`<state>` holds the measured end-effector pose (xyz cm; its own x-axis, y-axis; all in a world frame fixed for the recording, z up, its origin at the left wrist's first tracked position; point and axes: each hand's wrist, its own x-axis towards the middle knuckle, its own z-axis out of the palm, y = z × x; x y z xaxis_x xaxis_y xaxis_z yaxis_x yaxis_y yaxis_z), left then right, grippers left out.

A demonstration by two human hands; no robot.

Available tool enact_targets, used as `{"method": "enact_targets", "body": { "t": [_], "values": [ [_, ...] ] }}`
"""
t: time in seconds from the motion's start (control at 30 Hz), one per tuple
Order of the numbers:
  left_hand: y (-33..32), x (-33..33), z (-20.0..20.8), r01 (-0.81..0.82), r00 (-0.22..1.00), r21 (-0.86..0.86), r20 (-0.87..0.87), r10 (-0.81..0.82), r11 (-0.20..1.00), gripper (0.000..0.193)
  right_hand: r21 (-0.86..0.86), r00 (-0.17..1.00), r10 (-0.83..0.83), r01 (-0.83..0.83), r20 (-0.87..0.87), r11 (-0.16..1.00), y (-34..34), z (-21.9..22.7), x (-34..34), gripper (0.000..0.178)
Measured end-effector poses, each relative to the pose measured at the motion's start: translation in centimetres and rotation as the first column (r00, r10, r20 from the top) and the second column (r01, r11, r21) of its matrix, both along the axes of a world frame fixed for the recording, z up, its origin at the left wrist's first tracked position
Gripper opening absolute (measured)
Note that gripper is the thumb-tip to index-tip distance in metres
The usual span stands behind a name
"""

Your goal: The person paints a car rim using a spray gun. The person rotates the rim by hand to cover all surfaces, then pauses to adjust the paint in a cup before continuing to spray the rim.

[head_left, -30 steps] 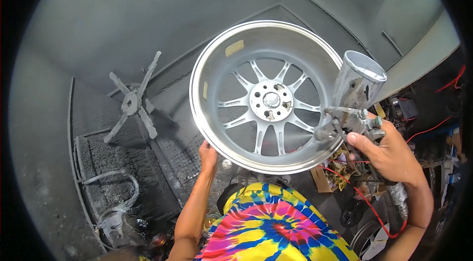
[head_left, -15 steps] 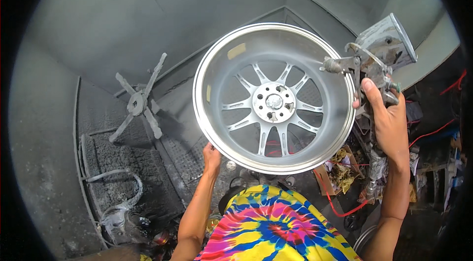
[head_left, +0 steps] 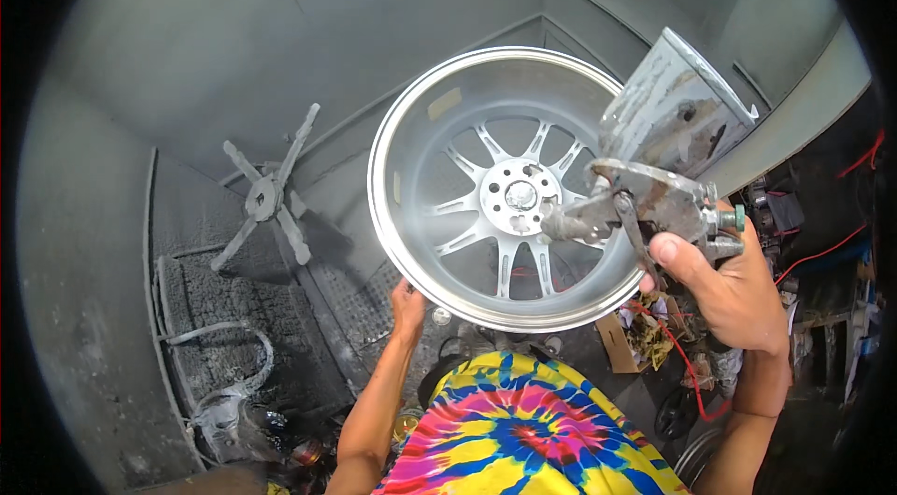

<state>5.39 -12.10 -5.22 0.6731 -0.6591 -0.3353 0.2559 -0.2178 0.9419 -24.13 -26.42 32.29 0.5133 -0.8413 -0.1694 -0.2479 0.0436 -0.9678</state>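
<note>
A silver alloy wheel (head_left: 439,311) with paired spokes lies in front of me, its hollow barrel side up. My left hand (head_left: 407,310) is closed at its lower left edge, with the fingers partly hidden under the rim. Over the wheel's right side, my right hand (head_left: 727,294) grips a paint-crusted spray gun (head_left: 645,205), thumb near the trigger. A grey metal cup (head_left: 677,107) sits on top of the gun. The nozzle points left, above the spokes near the hub, and a faint mist shows inside the barrel. Gun and cup cover part of the wheel's right rim.
To the left stands a paint-coated stand with several arms (head_left: 265,200). A grey hose (head_left: 266,355) lies over a rough dark mat at the lower left. A cardboard box (head_left: 621,345) of crumpled scraps and a red hose (head_left: 696,383) are at the lower right. Grey walls enclose the far side.
My right hand has brought the spray gun left and nearer, from the wheel's right rim to over its spokes. The wheel and my left hand stay almost where they were.
</note>
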Motion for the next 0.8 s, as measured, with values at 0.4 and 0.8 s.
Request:
{"method": "enact_targets", "body": {
  "t": [0.4, 0.8],
  "values": [
    [3.8, -9.6, 0.7, 0.325, 0.833, -0.011, -0.470, -0.292, 0.946, 0.032, -0.120, 0.996, -0.072, 0.066, -0.047, 0.991, -1.7, -2.2, 0.2, 0.025],
    [2.8, -6.2, 0.8, 0.063, 0.926, -0.024, -0.372, -0.068, 0.998, 0.035, -0.158, 0.997, -0.082, 0.080, -0.011, 0.984, -3.6, -5.5, 1.4, 0.028]
  ]
}}
